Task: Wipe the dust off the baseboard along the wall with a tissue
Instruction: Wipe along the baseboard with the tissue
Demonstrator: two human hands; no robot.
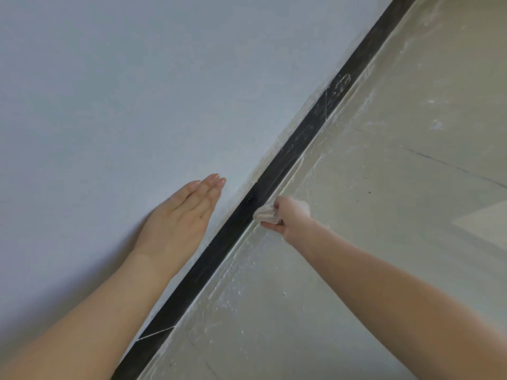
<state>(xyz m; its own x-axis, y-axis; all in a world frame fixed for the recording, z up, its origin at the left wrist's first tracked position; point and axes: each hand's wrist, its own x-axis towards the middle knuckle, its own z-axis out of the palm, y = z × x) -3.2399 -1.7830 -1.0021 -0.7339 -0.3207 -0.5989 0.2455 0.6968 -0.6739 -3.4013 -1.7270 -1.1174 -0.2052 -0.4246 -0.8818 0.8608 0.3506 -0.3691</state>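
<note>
A dark baseboard (299,145) runs diagonally from the lower left to the upper right, between the pale wall and the floor. White dust and smears show on its farther stretch. My right hand (292,216) grips a folded, crumpled tissue (265,213) and holds it against the baseboard's lower edge near the middle of the view. My left hand (181,215) lies flat on the wall, fingers straight and together, just left of the baseboard.
The pale grey-blue wall (123,91) fills the left half. Beige floor tiles (397,174) with dusty white streaks along the baseboard fill the right. A thin pale joint line (156,333) crosses the baseboard at lower left.
</note>
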